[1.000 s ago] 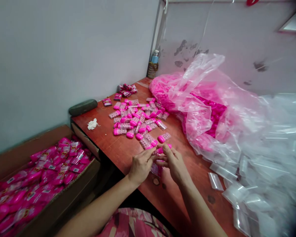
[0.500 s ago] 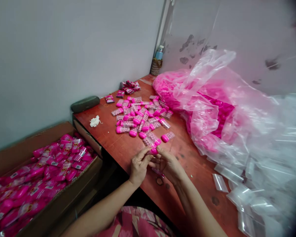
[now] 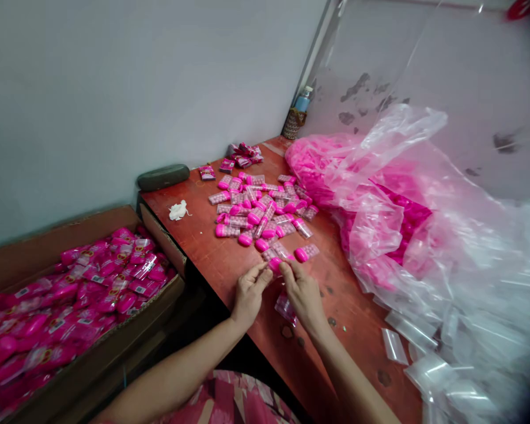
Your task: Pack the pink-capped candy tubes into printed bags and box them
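Note:
My left hand (image 3: 249,296) and my right hand (image 3: 304,294) meet near the front edge of the red table (image 3: 212,259). Between their fingertips is a small container with a pink cap (image 3: 274,264), which both pinch. Just beyond lies a pile of clear containers with pink caps (image 3: 267,213), with small beads or candies visible inside. One such container (image 3: 307,252) sits apart, right of the pile. A wrapped pink packet (image 3: 286,308) rests on the table beside my right hand, partly hidden by it.
At the left stands a cardboard box (image 3: 159,238) of wrapped pink packets. A large plastic bag (image 3: 380,218) of pink pieces fills the right side, near clear sleeves (image 3: 394,345). Farther back are a dark case (image 3: 163,177), white tissue (image 3: 178,210) and a bottle (image 3: 302,100) in a woven holder.
The view has shifted, so the scene sits farther right. My right hand has turned and closed at the pink cap, and more of the wrapped packet beneath it now shows.

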A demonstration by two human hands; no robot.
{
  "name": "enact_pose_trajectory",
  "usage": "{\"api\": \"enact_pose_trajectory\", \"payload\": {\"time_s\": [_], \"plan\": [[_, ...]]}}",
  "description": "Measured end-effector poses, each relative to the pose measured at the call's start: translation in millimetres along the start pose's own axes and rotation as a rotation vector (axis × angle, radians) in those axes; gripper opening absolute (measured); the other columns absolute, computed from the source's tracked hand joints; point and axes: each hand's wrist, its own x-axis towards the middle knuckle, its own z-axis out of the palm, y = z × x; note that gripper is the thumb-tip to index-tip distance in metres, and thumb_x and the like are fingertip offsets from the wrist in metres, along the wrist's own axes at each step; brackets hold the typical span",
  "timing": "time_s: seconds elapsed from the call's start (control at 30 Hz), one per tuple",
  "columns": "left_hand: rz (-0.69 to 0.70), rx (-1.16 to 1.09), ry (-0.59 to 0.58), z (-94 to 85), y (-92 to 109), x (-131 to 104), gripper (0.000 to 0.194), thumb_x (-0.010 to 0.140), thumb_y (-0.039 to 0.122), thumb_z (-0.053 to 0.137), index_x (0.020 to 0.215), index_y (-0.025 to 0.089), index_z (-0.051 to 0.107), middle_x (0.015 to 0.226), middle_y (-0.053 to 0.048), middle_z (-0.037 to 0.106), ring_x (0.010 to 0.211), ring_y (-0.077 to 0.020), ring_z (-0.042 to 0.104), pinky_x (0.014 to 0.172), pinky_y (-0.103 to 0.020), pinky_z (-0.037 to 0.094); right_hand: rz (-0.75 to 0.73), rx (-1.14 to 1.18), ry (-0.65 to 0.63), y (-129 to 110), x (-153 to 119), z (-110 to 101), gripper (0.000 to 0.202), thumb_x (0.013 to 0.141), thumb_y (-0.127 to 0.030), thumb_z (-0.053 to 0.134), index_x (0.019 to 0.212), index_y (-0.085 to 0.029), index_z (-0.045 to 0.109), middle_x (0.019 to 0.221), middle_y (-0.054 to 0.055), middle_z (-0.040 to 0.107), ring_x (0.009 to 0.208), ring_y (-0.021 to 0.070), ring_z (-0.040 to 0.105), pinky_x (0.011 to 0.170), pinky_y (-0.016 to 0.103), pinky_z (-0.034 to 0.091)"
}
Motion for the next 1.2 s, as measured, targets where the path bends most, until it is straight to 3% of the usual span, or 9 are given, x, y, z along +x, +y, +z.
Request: {"api": "enact_pose_trajectory", "payload": {"time_s": [0.07,0.13,0.23,0.33,0.57,0.9,0.97,1.07,1.2], "plan": [[-0.026,-0.065,0.028,1.6,-1,3,0.032,0.079,0.039,0.051,0.096,0.014,0.062,0.081,-0.004,0.065,0.074,-0.0151,0.059,0.067,-0.026,0.046,-0.312,-0.360,0.095,4,1,-3,0.036,0.084,-0.032,0.041,0.117,-0.020,0.051,0.115,0.012,0.057,0.108,0.0296,0.050,0.088,0.048,0.040],[-0.041,-0.116,0.035,2.5,-2,5,0.031,0.078,0.040,0.053,0.092,0.014,0.062,0.082,-0.004,0.064,0.073,-0.0145,0.058,0.068,-0.025,0.045,-0.575,-0.583,0.052,7,2,-5,0.041,0.084,-0.022,0.039,0.125,-0.020,0.043,0.125,0.011,0.049,0.117,0.0274,0.042,0.094,0.049,0.035],[-0.055,-0.177,0.011,2.6,-3,7,0.029,0.078,0.039,0.053,0.089,0.014,0.060,0.082,-0.004,0.063,0.075,-0.0138,0.057,0.070,-0.025,0.044,-0.737,-0.743,-0.041,6,3,-5,0.058,0.078,-0.021,0.045,0.133,-0.016,0.028,0.129,0.014,0.043,0.120,0.0281,0.038,0.096,0.049,0.034],[-0.064,-0.202,-0.003,2.2,-2,8,0.029,0.078,0.039,0.053,0.091,0.014,0.056,0.080,-0.003,0.062,0.073,-0.0130,0.057,0.068,-0.025,0.043,-0.713,-0.817,-0.015,4,4,2,0.074,0.071,-0.024,0.052,0.135,-0.009,0.019,0.129,0.020,0.040,0.118,0.0330,0.037,0.091,0.050,0.038],[-0.046,-0.083,0.018,-2.2,-4,6,0.027,0.079,0.041,0.050,0.083,0.015,0.052,0.069,0.001,0.057,0.063,-0.0111,0.054,0.060,-0.022,0.040,-0.678,-0.844,0.026,5,11,12,0.062,0.067,-0.022,0.055,0.124,-0.009,0.037,0.108,0.017,0.054,0.098,0.0305,0.050,0.082,0.044,0.043],[-0.018,0.055,0.063,-4.7,-5,5,0.029,0.080,0.043,0.048,0.083,0.015,0.052,0.068,0.000,0.060,0.064,-0.0129,0.057,0.059,-0.022,0.042,-0.718,-0.766,0.065,11,7,15,0.058,0.071,-0.029,0.053,0.125,-0.012,0.038,0.109,0.017,0.055,0.096,0.0300,0.051,0.081,0.045,0.041],[-0.011,0.017,0.053,-7.3,-5,6,0.032,0.080,0.042,0.048,0.097,0.015,0.053,0.083,-0.005,0.064,0.077,-0.0151,0.060,0.067,-0.025,0.045,-0.666,-0.702,0.019,8,16,9,0.058,0.072,-0.030,0.053,0.126,-0.015,0.037,0.112,0.015,0.055,0.099,0.0285,0.051,0.082,0.043,0.041],[0.037,0.025,0.052,-13.8,-2,2,0.043,0.081,0.039,0.048,0.117,0.017,0.045,0.114,-0.012,0.056,0.100,-0.0183,0.055,0.082,-0.029,0.044,-0.524,-0.676,0.112,6,43,-5,0.062,0.072,-0.040,0.055,0.126,-0.015,0.038,0.112,0.014,0.055,0.100,0.0295,0.051,0.082,0.044,0.040],[0.290,0.476,-0.122,-14.5,5,-12,0.033,0.083,0.032,0.046,0.114,0.020,0.051,0.110,-0.009,0.056,0.100,-0.0184,0.053,0.085,-0.033,0.042,-0.380,-0.731,0.144,13,79,-22,0.074,0.066,-0.052,0.059,0.124,-0.010,0.042,0.114,0.019,0.054,0.106,0.0343,0.047,0.085,0.047,0.036]]}}
